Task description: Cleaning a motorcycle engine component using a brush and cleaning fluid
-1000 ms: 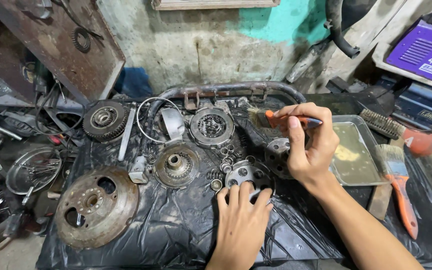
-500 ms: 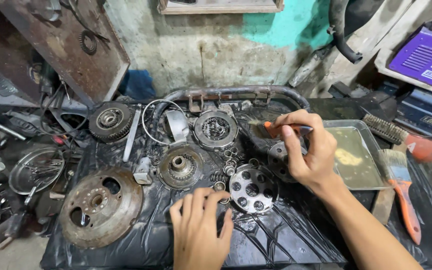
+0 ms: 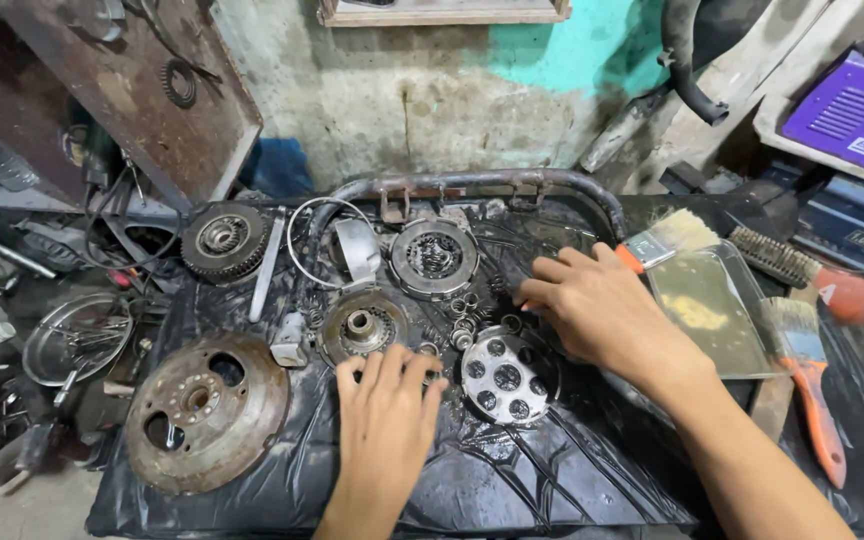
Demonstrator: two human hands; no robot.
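Note:
My left hand (image 3: 387,405) lies palm down on the black plastic sheet (image 3: 512,480), fingers spread, fingertips by a small ring and springs (image 3: 432,350). It holds nothing. A silver perforated disc (image 3: 507,375) sits just right of it. My right hand (image 3: 597,315) reaches left over a round metal part that it hides, fingertips near several small springs (image 3: 464,310). An orange-handled paintbrush (image 3: 667,238) sticks out behind this hand over the tray corner, bristles pointing right; its handle is hidden in the hand.
A clutch plate (image 3: 434,255), a hub (image 3: 360,328), a toothed drum (image 3: 224,240), a wire ring (image 3: 297,240) and a large rusty disc (image 3: 207,410) lie on the sheet. A shallow tray of yellowish liquid (image 3: 712,305), a second paintbrush (image 3: 802,370) and a wire brush (image 3: 772,255) are at the right. A bent pipe (image 3: 472,185) runs behind.
My left hand left the perforated disc and slid left to the small ring. My right hand dropped onto the round part, and the brush swung so its bristles point right.

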